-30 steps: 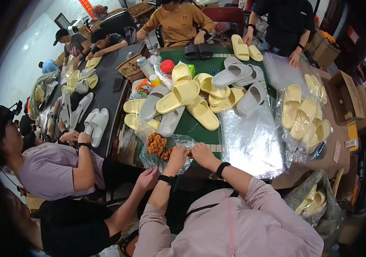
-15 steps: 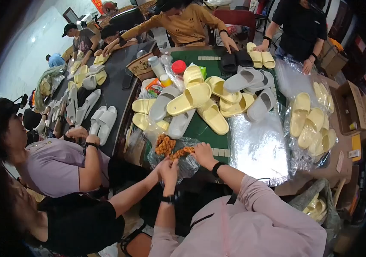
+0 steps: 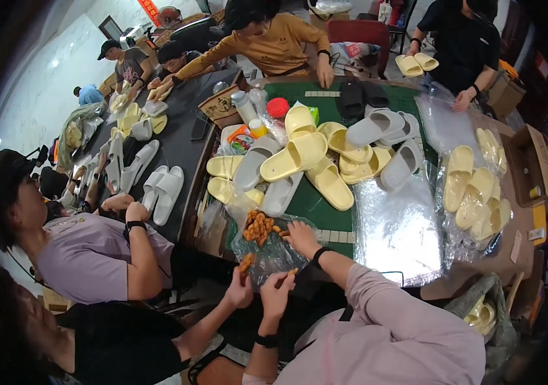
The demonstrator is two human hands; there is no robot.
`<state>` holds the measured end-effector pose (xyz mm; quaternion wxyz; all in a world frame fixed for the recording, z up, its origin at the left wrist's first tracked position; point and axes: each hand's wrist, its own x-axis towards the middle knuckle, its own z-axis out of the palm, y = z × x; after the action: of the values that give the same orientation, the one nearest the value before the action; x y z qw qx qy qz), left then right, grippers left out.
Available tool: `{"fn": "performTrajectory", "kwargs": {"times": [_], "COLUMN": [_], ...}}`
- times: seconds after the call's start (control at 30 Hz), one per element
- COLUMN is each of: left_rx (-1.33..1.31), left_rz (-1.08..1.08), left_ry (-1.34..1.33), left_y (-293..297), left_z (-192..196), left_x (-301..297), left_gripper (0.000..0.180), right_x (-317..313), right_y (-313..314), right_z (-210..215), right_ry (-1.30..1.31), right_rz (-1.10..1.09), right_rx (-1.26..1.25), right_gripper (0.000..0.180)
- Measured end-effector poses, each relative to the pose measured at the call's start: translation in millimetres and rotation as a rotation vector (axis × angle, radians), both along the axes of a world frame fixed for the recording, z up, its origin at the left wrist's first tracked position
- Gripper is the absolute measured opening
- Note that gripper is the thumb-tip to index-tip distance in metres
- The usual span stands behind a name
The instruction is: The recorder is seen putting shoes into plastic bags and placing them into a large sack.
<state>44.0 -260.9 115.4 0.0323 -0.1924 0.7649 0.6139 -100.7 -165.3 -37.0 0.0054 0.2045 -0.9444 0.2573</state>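
Golden-brown snack pieces lie heaped on a clear plastic bag, spread out at the near edge of the table in front of me. My right hand is at the right side of the heap, fingertips down on a small piece there; I cannot tell whether they grip it or only touch it. My left hand is nearer to my body, over the near edge of the bag, with a small brown morsel pinched between finger and thumb. Just to its left, a co-worker's hand holds up a twisted brown piece.

Beyond the heap, yellow slippers and grey slippers lie jumbled together on a green mat, some resting on top of others. To the right of them are shiny clear sheets, then more yellow slippers in clear wrapping. A red lid and a pale bottle stand behind the pile on the left, and black slippers sit at the far side. Over there a person in a black shirt holds a yellow pair above the table edge. On my left, a person in a lilac shirt sits by a dark table with white slippers on it.
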Motion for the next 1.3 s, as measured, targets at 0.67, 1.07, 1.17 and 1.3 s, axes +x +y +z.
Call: {"fn": "performTrajectory", "kwargs": {"times": [0.67,1.07,1.17,1.3], "left_rx": [1.054,1.015,1.12,1.29], "left_rz": [-0.968,-0.973,-1.067,-1.233], "left_ry": [1.538,1.66,1.47,1.108], "left_y": [115,203,223,240], "left_z": [237,251,247,237], "left_x": [-15,19,27,30], "left_gripper": [0.007,0.019,0.017,0.014], "right_x": [174,191,198,210], "right_y": [215,277,301,325], "right_z": [83,91,90,93], "right_ry": [-0.078,-0.149,-0.193,-0.149], "right_rz": [-0.503,-0.556,-0.591,-0.606], "right_rx": [-0.437,-0.565,-0.554,-0.568], "right_gripper": [0.018,0.018,0.019,0.019]}}
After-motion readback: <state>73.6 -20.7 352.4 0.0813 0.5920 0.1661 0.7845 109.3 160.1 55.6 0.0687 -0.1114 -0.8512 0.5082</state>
